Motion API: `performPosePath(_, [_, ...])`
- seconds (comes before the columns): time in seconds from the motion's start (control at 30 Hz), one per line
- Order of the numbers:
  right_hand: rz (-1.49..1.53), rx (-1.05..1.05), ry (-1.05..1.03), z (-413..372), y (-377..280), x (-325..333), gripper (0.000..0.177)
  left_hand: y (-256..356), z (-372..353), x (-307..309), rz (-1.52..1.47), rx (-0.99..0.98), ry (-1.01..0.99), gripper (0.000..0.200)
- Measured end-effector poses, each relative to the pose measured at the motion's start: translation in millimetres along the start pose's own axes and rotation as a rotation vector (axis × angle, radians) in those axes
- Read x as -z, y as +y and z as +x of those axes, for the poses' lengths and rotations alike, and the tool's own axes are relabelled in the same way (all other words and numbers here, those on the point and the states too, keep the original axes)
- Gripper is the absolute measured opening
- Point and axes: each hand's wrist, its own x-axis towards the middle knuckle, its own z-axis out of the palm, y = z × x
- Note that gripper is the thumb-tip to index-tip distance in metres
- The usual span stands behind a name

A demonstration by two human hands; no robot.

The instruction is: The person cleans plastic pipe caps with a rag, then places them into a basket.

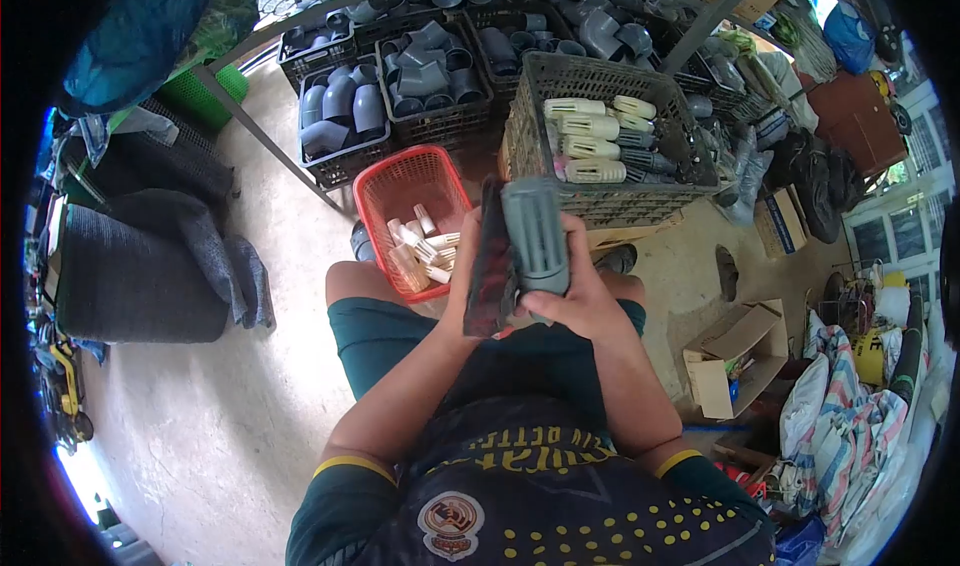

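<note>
Above my lap, my right hand (580, 291) is closed around a grey slotted plastic tube (538, 231), which stands roughly upright. My left hand (461, 281) grips a dark flat piece with reddish streaks (490, 266), held on edge just left of the tube. The fingers behind that piece are mostly hidden. Left of my hands, a red plastic basket (367, 191) on the floor contains several cream slotted tubes (428, 251). In front to the right, cream slotted tubes (590, 126) and grey slotted tubes (650, 161) lie in a dark crate (610, 206).
Crates of grey pipe fittings (425, 76) stand at the back beneath a metal frame (280, 136). A rolled dark mat (140, 276) lies to the left. At the right are an open cardboard box (712, 381) and striped sacks (850, 426).
</note>
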Motion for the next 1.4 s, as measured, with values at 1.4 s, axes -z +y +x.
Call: performPosePath(1.4, [0.678, -0.132, -0.417, -18, 39, -10, 0.048, 45, 29, -39, 0.159, 0.137, -0.697, 0.033])
